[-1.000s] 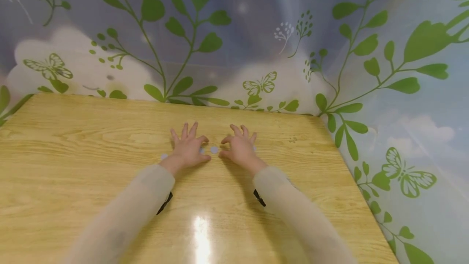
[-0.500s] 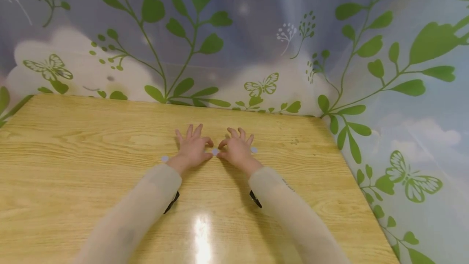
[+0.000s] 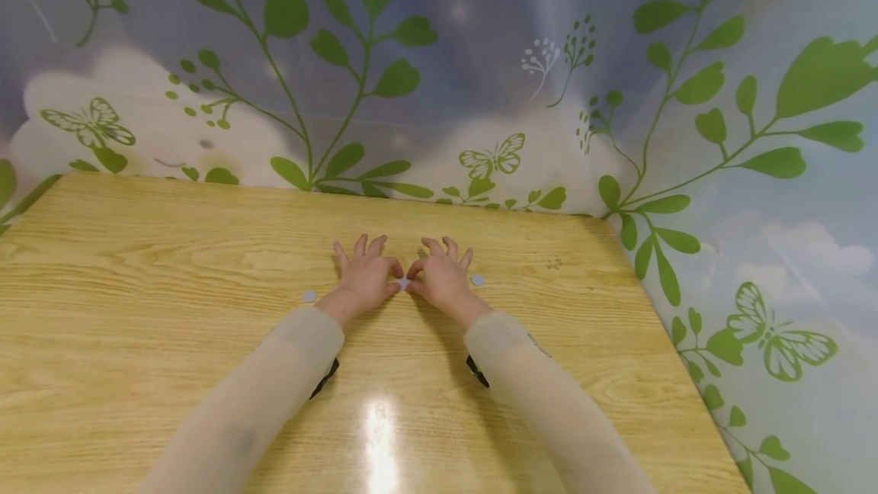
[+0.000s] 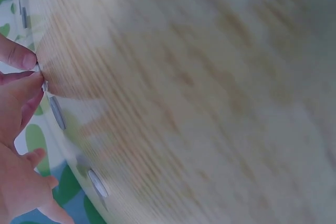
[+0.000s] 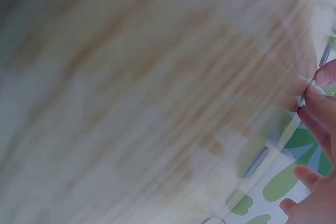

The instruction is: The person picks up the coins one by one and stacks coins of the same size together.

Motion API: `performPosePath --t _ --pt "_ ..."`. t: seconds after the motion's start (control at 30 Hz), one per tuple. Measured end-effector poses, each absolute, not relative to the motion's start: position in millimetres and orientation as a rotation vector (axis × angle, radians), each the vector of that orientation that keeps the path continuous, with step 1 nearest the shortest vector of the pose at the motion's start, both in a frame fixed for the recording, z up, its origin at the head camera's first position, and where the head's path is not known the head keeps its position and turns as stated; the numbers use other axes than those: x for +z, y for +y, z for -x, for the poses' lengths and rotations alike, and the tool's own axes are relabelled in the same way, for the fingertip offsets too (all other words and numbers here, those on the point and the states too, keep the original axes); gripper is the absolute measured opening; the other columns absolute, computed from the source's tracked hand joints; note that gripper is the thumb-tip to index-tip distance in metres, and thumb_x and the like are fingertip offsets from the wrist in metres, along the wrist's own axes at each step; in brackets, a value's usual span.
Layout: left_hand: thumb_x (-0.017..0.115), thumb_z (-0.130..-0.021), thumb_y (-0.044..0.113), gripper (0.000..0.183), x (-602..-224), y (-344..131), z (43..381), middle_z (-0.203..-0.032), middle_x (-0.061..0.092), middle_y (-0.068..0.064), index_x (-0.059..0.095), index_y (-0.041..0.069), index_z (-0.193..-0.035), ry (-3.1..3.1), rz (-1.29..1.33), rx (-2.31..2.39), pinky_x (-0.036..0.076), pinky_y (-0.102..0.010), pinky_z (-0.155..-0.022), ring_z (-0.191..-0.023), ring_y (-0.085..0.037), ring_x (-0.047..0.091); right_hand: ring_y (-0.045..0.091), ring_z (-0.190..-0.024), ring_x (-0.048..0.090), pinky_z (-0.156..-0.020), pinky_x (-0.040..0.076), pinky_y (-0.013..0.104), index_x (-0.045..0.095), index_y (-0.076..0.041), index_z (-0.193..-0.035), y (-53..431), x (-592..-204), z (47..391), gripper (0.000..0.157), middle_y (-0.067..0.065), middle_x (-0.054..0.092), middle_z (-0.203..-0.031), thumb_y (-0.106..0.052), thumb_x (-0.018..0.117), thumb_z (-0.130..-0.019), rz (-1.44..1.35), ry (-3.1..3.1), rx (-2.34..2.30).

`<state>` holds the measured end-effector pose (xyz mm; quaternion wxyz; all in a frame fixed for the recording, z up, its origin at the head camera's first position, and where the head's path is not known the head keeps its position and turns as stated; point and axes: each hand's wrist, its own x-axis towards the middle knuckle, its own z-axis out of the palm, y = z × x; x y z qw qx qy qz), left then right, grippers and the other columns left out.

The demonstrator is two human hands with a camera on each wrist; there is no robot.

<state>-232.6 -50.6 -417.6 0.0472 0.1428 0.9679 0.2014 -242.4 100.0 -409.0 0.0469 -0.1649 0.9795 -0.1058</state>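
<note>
My left hand (image 3: 366, 279) and right hand (image 3: 441, 280) meet over one small, flat, pale disc (image 3: 403, 283) near the back of the wooden table. Each pinches an edge of it between thumb and index finger, leaving only a sliver visible; the other fingers are spread and raised. Seen from the left wrist, fingertips (image 4: 34, 77) press at the disc's thin rim, and a similar disc (image 4: 56, 113) lies just below. The right wrist view has fingertips (image 5: 311, 92) at the rim too.
More pale discs lie in a row: one disc (image 3: 309, 296) left of the left hand, another disc (image 3: 477, 280) right of the right hand. Behind the table (image 3: 171, 265) hangs a leaf-and-butterfly printed curtain (image 3: 411, 143), which also runs along the right side.
Both hands have drawn inward, closing thumbs and index fingers on the middle disc from either side. The disc that showed partly beside the left fingers is now covered from above.
</note>
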Motion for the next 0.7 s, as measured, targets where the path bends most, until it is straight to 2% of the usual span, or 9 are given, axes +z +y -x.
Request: performPosePath --t 0.3,0.53,0.7 --pt "0.069 -0.083 0.032 0.018 -416 -52 227 -0.152 0.027 -0.016 0.071 0.020 -0.097 2.950 -0.448 0.619 -0.008 -0.075 -0.101 -0.140 -0.048 0.013 0.043 -0.140 0.016 -0.102 0.010 0.075 0.074 -0.022 -0.092 100 -408 237 0.017 0.008 0.032 -0.150 -0.034 0.070 -0.081 0.524 2.988 -0.301" --pt "0.071 -0.082 0.033 0.016 -416 -51 220 -0.150 0.031 -0.016 0.072 0.021 -0.092 2.978 -0.479 0.582 -0.003 -0.076 -0.101 -0.139 -0.048 0.016 0.045 -0.138 0.017 -0.100 0.006 0.076 0.074 -0.022 -0.086 104 -415 232 0.012 0.011 0.035 -0.148 -0.033 0.072 -0.080 0.602 2.988 -0.367" --pt "0.071 -0.081 0.033 0.016 -416 -52 214 -0.149 0.031 -0.018 0.071 0.020 -0.091 2.978 -0.519 0.568 -0.001 -0.077 -0.100 -0.139 -0.049 0.017 0.046 -0.137 0.018 -0.099 0.008 0.078 0.075 -0.021 -0.088 105 -414 224 0.016 0.012 0.036 -0.147 -0.034 0.072 -0.079 0.640 2.992 -0.356"
